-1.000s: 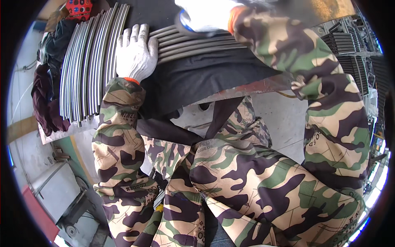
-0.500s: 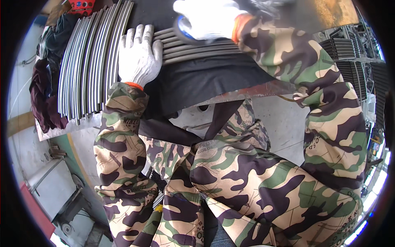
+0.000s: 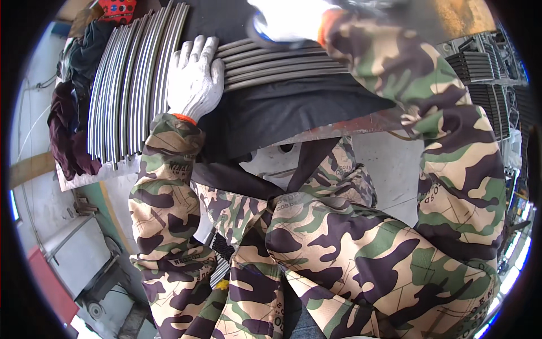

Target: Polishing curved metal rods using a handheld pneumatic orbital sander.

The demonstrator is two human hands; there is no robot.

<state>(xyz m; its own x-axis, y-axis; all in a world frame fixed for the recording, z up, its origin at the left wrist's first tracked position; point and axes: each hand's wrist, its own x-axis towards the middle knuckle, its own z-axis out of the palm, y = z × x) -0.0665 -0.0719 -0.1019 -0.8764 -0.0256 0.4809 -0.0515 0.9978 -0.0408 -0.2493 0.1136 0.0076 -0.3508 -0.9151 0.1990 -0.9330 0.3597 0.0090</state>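
My left hand (image 3: 195, 85), in a white knit glove with an orange cuff, lies flat with fingers stretched out over the left ends of several grey metal rods (image 3: 282, 65). These rods run sideways across a black cloth (image 3: 305, 104). My right hand (image 3: 291, 21), gloved the same way, is above the rods and smeared by motion. Under its fingers shows a round dark thing with a blue edge (image 3: 261, 35); its kind is too blurred to make out. To the left of my left hand, many more shiny metal rods (image 3: 127, 85) lie side by side, pointing away from me.
Dark cloths (image 3: 70, 130) are bunched at the table's left edge, with a red object (image 3: 118, 9) behind. A brown stained board (image 3: 466, 20) lies at the far right. Stacked dark rods (image 3: 473, 66) stand beyond the right sleeve. The table's front edge (image 3: 361, 125) runs close before me.
My right hand has shifted slightly right and away from me with the round dark thing. My left hand stays on the rods' ends. The whole view has moved a little.
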